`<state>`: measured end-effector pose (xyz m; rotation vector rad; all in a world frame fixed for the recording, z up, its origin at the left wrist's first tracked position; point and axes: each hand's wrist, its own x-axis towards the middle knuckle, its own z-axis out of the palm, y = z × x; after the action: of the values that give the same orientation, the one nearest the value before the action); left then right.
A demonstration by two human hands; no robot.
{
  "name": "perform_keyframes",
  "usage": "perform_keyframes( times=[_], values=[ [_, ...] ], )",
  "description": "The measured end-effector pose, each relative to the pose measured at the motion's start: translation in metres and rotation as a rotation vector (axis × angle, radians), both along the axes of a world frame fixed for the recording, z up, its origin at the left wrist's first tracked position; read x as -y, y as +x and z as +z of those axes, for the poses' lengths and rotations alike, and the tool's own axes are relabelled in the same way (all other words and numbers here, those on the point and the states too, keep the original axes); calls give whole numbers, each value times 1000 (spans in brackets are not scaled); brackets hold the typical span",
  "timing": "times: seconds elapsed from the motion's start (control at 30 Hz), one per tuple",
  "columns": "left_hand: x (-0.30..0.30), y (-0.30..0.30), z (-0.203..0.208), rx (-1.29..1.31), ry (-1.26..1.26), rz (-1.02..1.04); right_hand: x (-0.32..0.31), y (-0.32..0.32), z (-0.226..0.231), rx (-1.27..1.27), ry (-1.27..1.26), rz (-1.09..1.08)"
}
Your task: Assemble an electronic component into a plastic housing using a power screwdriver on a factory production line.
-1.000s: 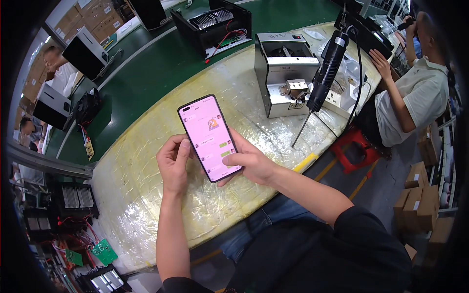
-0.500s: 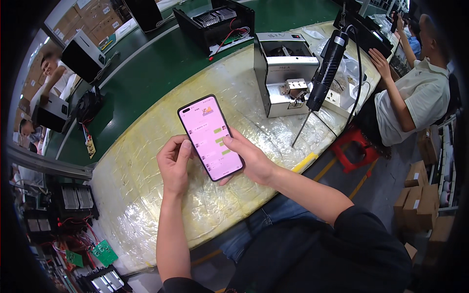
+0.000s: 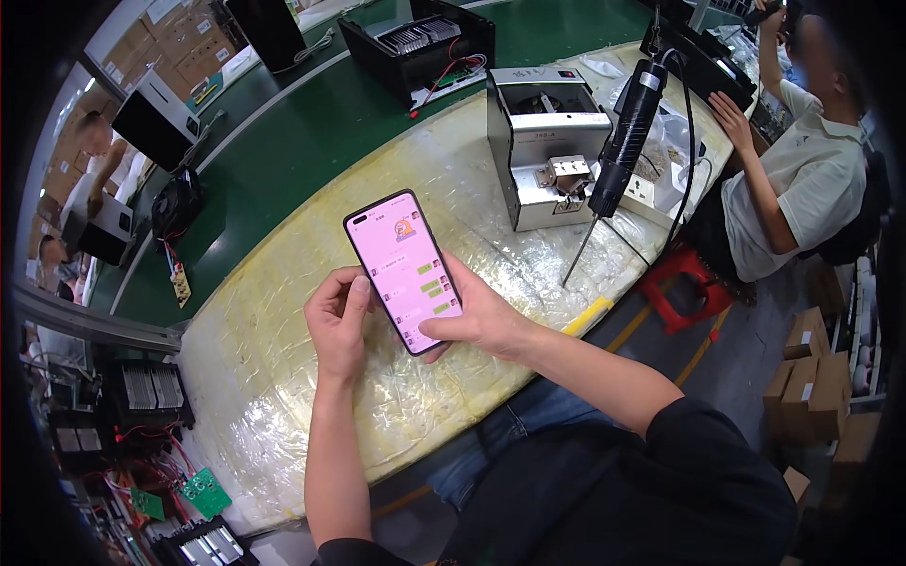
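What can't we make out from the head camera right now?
Head view:
Back of the phone: hidden behind its screen side.
Right hand's hold underneath: mostly covered by the phone.
Black panel: top cut off by the upper edge.
Larger green circuit board: parts too small.
Co-worker's raised hand: cut off, upper edge.

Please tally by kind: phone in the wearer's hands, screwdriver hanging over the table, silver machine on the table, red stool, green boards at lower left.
Black-edged, pink-screened phone: 1
Black cylindrical electric screwdriver: 1
Silver boxy metal machine: 1
Red plastic stool: 1
Green flat circuit boards: 2
Total: 6
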<state>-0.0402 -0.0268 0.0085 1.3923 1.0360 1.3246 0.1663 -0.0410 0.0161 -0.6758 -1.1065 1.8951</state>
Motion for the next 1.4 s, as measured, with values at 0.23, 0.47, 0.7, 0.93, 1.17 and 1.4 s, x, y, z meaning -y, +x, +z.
perform_keyframes(
  times=[0.23,0.47,0.7,0.93,1.17,1.4],
  values=[
    [-4,-1,-2,10,-4,37,-10,1,1,-97,-77,-142],
    [-11,-6,0,65,-73,191,-69,16,13,30,-95,-408],
    [-35,-30,-38,-51,-154,292,-89,-1,-21,-292,-64,-479],
    [-24,-54,-36,-488,149,217,-115,-28,-29,540,137,-753],
    [-73,-77,-64,-33,-187,211,-109,-58,-65,1074,557,-729],
    [-41,-42,-29,-112,-83,274,-121,-73,-80,718,663,-899]
  ],
)
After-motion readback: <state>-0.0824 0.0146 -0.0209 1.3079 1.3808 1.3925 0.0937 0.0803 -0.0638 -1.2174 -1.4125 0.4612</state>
